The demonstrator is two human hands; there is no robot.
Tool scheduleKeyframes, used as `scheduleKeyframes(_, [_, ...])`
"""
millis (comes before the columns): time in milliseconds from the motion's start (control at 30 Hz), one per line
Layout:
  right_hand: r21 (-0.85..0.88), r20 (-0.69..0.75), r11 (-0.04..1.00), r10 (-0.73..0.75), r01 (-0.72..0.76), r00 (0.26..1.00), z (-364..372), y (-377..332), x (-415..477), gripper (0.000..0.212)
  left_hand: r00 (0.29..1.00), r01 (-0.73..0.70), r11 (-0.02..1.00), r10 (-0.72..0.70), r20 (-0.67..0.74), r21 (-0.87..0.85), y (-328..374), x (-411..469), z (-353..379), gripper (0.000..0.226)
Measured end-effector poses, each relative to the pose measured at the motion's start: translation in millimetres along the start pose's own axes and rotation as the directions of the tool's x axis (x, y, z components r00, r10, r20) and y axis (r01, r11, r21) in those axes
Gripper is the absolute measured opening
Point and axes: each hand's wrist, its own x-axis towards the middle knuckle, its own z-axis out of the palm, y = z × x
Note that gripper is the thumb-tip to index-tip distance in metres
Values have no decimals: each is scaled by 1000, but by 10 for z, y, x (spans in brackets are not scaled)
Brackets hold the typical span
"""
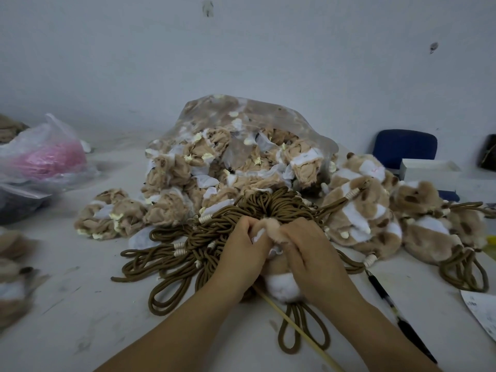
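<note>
Both my hands grip one small tan-and-white plush toy (281, 285) at the table's near middle. My left hand (241, 251) pinches its upper edge from the left. My right hand (308, 253) curls over the fuzzy tan top from the right. The toy's white belly shows below my hands, and a brown cord loop (303, 331) hangs from it toward me. A thin pale stick (290, 323) runs from under my left hand to the near edge.
A heap of brown cords (204, 237) lies behind my hands. An open clear bag (241, 146) spills inside-out plush skins. Finished plush toys (375, 210) pile up at the right. A black pen (397, 315), a paper slip (483, 312), a pink-filled bag (45, 157) and a blue chair (402, 146) surround them.
</note>
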Motion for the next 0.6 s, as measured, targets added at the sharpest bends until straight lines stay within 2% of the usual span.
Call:
scheduleKeyframes(67, [-80, -11, 993, -87, 85, 996, 3, -8, -4, 29, 1000, 0, 1000, -1, -17, -27, 14, -8, -1, 27])
scheduleKeyframes(133, [-48, 24, 998, -51, 52, 998, 20, -14, -8, 27, 999, 35, 999, -36, -25, -37, 26, -10, -4, 23])
scheduleKeyframes(233, [176, 65, 957, 224, -232, 972, 15, -16, -11, 21, 993, 120, 992, -120, 12, -46, 72, -24, -14, 10])
scheduleKeyframes(333, [281, 89, 828, 482, -486, 872, -36, 87, 12, 16, 992, 101, 981, -86, 94, -164, 123, -46, -27, 32])
scheduleKeyframes(400, [345, 71, 749, 580, -566, 812, -81, 150, 11, 15, 997, 1, 995, 7, 76, -96, 117, -67, -35, 34])
scheduleKeyframes(433, [390, 63, 712, 612, -584, 788, -100, 161, 16, 16, 994, -95, 995, 95, 45, 10, 106, -79, -38, 31])
scheduleKeyframes(500, [478, 61, 648, 650, -594, 758, -127, 158, 20, 25, 944, -323, 916, 330, 9, 237, 98, -102, -37, 24])
scheduleKeyframes(600, [570, 84, 570, 676, -592, 732, -148, 139, 33, 40, 834, -501, 764, 552, -9, 406, 128, -121, -40, 23])
